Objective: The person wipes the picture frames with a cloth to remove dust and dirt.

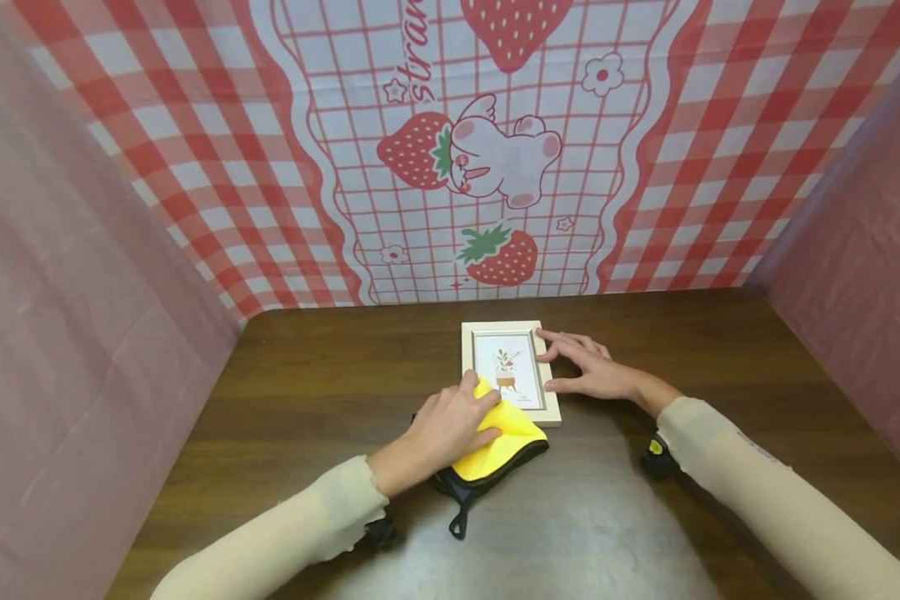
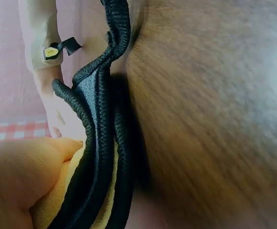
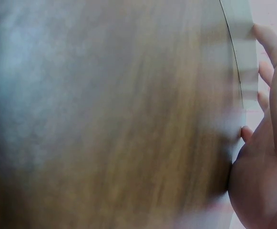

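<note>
A cream picture frame (image 1: 549,410) with a potted-plant print lies face up on the table, its lower left corner covered. Over that corner lies a folded yellow cloth (image 1: 512,437) with black edging, a dark underside and a hanging loop. My left hand (image 1: 450,423) grips the cloth from above; in the left wrist view its thumb (image 2: 28,164) presses on the yellow side beside the layered black edges (image 2: 97,138). On the other side, my right hand (image 1: 591,367) rests its fingertips along the frame's right edge, fingers loosely bent. The right wrist view shows those fingers (image 3: 271,45) touching the pale frame side (image 3: 247,62).
A dark brown wooden table (image 1: 330,375) extends around the frame. Behind it hangs a red-and-white checked cloth (image 1: 495,192) with strawberry prints. Pink fabric walls (image 1: 82,292) stand at both sides. Black straps (image 1: 656,458) sit at the sleeve cuffs.
</note>
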Action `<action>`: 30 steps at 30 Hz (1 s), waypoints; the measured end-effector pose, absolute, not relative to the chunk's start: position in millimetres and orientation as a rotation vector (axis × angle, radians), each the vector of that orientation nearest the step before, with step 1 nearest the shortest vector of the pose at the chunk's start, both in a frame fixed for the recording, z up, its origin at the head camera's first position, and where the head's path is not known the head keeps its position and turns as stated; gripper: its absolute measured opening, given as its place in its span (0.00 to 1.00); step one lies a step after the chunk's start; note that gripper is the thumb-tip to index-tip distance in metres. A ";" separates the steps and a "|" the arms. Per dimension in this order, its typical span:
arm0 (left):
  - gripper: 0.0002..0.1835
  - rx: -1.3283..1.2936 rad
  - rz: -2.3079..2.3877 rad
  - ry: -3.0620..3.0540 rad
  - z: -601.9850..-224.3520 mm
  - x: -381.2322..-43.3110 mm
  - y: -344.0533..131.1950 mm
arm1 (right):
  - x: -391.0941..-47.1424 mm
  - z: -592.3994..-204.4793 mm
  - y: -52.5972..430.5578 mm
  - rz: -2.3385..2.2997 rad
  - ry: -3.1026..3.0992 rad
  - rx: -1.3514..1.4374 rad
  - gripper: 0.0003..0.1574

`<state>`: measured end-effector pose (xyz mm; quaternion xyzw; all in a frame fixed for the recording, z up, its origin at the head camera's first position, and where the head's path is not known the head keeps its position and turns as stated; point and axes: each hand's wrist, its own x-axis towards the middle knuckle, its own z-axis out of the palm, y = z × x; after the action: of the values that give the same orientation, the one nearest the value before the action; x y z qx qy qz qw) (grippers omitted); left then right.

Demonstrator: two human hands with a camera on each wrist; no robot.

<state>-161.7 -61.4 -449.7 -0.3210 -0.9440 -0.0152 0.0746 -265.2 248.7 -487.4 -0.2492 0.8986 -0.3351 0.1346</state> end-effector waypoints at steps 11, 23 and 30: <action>0.27 -0.981 0.012 -2.835 -447.5 -163.2 -42.6 | -263.9 -486.5 248.6 -0.999 2.602 -0.758 0.24; 0.26 -0.989 0.085 -2.804 -449.4 -164.3 -18.2 | -262.7 -483.0 246.7 -0.993 2.590 -0.742 0.23; 0.29 -0.983 0.058 -2.817 -450.4 -164.1 -8.2 | -262.2 -486.2 246.4 -1.010 2.606 -0.745 0.24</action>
<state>-164.1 -8.2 -450.4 -0.3284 -0.9411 0.0193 0.0786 -262.2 246.4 -486.2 -0.2556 0.8939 -0.3466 0.1242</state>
